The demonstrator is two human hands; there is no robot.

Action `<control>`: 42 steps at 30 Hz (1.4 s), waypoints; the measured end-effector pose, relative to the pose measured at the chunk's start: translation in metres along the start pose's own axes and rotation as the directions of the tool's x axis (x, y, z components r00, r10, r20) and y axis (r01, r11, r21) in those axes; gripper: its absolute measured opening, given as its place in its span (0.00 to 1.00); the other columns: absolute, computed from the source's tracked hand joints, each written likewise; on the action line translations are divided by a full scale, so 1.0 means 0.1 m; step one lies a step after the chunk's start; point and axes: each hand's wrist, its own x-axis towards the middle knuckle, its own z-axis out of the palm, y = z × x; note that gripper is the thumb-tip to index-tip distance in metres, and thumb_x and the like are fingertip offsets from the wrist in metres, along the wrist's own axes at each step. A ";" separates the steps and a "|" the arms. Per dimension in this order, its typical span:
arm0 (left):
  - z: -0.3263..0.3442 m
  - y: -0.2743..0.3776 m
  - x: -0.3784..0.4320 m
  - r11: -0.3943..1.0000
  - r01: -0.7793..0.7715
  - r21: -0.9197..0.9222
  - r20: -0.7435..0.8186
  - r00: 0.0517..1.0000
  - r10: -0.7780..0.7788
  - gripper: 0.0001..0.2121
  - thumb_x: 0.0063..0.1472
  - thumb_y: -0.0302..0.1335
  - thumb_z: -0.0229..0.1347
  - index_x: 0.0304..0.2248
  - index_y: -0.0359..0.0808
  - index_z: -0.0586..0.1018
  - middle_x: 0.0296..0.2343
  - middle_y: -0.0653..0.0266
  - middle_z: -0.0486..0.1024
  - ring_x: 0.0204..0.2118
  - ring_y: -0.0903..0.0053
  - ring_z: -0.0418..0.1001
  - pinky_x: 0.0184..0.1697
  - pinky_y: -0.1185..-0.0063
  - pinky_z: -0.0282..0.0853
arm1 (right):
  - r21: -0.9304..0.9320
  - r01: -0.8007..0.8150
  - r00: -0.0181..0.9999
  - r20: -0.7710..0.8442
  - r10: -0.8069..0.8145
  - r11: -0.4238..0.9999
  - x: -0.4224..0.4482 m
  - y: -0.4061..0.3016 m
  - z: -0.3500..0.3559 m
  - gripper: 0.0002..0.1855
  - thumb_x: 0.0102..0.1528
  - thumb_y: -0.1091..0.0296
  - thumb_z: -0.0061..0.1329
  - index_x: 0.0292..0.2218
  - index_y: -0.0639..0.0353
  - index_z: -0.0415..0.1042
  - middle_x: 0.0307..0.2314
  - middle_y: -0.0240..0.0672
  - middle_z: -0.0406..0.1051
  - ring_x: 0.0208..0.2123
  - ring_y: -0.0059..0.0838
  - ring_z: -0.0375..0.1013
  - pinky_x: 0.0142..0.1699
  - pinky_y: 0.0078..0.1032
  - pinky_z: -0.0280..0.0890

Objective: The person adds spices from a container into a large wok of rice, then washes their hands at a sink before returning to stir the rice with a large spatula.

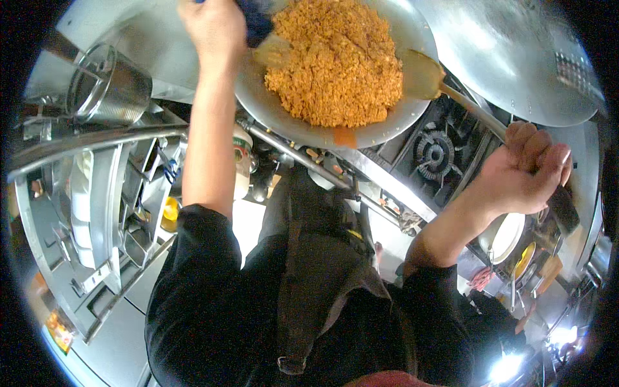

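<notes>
A wide metal wok (309,138) at the top middle holds a large heap of orange-brown fried rice (338,67). My right hand (527,167) is closed around the long handle of a broad spatula (423,75), whose blade lies at the right side of the heap. At the upper left, my left hand (215,24) is beside the wok's left rim, close to a dark blue object (258,19). Another flat blade (273,51), blurred, touches the left side of the rice. The fingers of my left hand are partly cut off by the picture's edge.
A gas burner (436,152) lies right of the wok, below a large metal pan or lid (512,58). A metal strainer pot (109,87) stands at the upper left, above a rail and metal containers. Pans (524,261) are at the lower right, near a person in dark clothing.
</notes>
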 end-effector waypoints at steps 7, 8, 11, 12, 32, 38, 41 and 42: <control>-0.41 -2.10 -0.25 0.934 0.141 -0.327 -0.443 0.850 -0.284 0.22 0.62 0.47 0.54 0.39 0.32 0.70 0.30 0.63 0.71 0.22 0.74 0.68 0.25 0.73 0.68 | 0.258 -0.231 0.587 -0.732 0.346 0.938 -0.19 2.53 -0.76 0.17 0.59 0.59 0.36 0.19 0.47 0.53 0.12 0.22 0.52 0.12 0.23 0.53 0.18 0.24 0.53; -0.38 -2.29 -0.37 0.902 0.180 -0.393 -0.456 0.813 -0.362 0.22 0.64 0.46 0.52 0.40 0.32 0.68 0.26 0.65 0.69 0.19 0.74 0.67 0.23 0.75 0.68 | 0.379 -0.237 0.565 -0.695 0.444 0.895 -0.39 2.67 -0.82 0.18 0.59 0.58 0.33 0.18 0.47 0.52 0.12 0.22 0.51 0.11 0.23 0.51 0.18 0.24 0.51; -0.06 -1.83 -0.22 0.918 0.303 -0.255 -0.370 0.847 -0.382 0.20 0.64 0.45 0.52 0.34 0.33 0.70 0.23 0.67 0.69 0.19 0.76 0.67 0.20 0.77 0.65 | 0.289 -0.350 0.758 -0.472 0.450 0.891 -0.29 2.40 -0.31 0.17 0.60 0.61 0.34 0.19 0.46 0.51 0.12 0.22 0.46 0.14 0.22 0.49 0.21 0.26 0.47; -0.03 -1.67 -0.15 0.960 0.233 -0.155 -0.334 0.902 -0.273 0.19 0.64 0.44 0.52 0.28 0.34 0.72 0.21 0.68 0.69 0.19 0.77 0.67 0.19 0.78 0.63 | 0.344 -0.373 0.739 -0.451 0.500 0.862 -0.15 2.09 0.26 0.13 0.60 0.62 0.35 0.22 0.47 0.54 0.12 0.20 0.46 0.14 0.20 0.49 0.21 0.23 0.46; -0.21 -1.02 -0.74 0.995 0.095 0.022 0.334 0.938 -0.097 0.15 0.55 0.30 0.63 0.37 0.28 0.78 0.32 0.63 0.77 0.34 0.78 0.73 0.41 0.78 0.69 | -0.469 -0.093 0.941 0.246 0.231 0.878 -0.81 1.05 0.72 0.12 0.55 0.64 0.51 0.23 0.58 0.68 0.18 0.29 0.66 0.22 0.21 0.65 0.29 0.21 0.61; -0.24 -0.52 -0.82 0.982 -0.004 -0.190 0.453 0.887 0.091 0.18 0.55 0.37 0.63 0.35 0.27 0.79 0.25 0.64 0.78 0.27 0.77 0.75 0.35 0.78 0.72 | 0.197 0.067 0.966 0.233 -0.113 0.978 -0.73 0.26 0.67 0.11 0.57 0.65 0.50 0.27 0.56 0.62 0.18 0.30 0.65 0.19 0.22 0.62 0.25 0.24 0.58; -0.14 -0.98 -1.05 0.977 -0.210 0.035 0.450 0.876 0.172 0.19 0.54 0.39 0.63 0.34 0.28 0.80 0.25 0.65 0.78 0.28 0.76 0.75 0.36 0.76 0.72 | -0.479 0.124 0.967 0.256 0.003 0.869 -0.97 0.62 0.84 0.11 0.55 0.71 0.51 0.22 0.59 0.65 0.16 0.29 0.63 0.15 0.29 0.61 0.22 0.26 0.55; -0.11 -0.97 -1.09 0.979 -0.182 0.088 0.479 0.870 0.118 0.18 0.54 0.39 0.63 0.34 0.29 0.80 0.25 0.66 0.78 0.28 0.76 0.75 0.36 0.76 0.71 | -0.480 0.043 0.953 0.284 0.109 0.876 -0.96 0.94 0.79 0.14 0.55 0.72 0.50 0.18 0.61 0.66 0.15 0.27 0.62 0.16 0.27 0.61 0.22 0.25 0.54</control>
